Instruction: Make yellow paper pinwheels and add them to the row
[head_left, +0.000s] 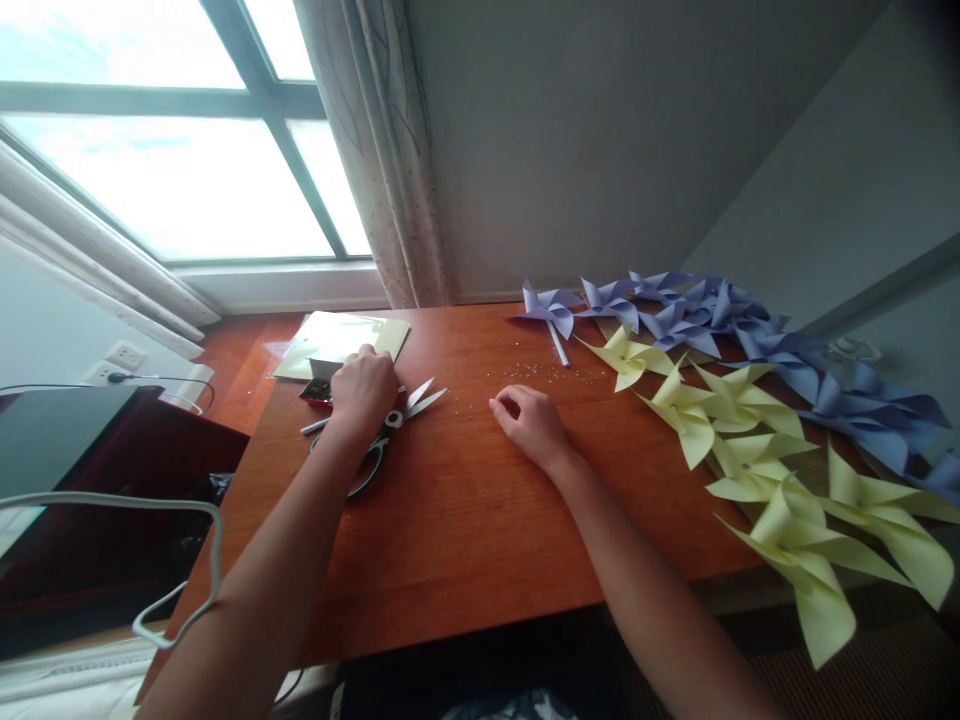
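My left hand [365, 387] closes on a small box [320, 383] above the scissors [390, 425]; my right hand [529, 420] rests loosely curled, empty, on the counter [465, 510]. Best lifted level.

The left hand [365, 388] hides what its grip touches in the small box [319, 384].

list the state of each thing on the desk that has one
scissors: blades open, lying flat
left hand: curled over a small box by the scissors
right hand: loosely curled, resting on the desk, empty
yellow pinwheels: folded, lying flat
blue pinwheels: folded, in a row
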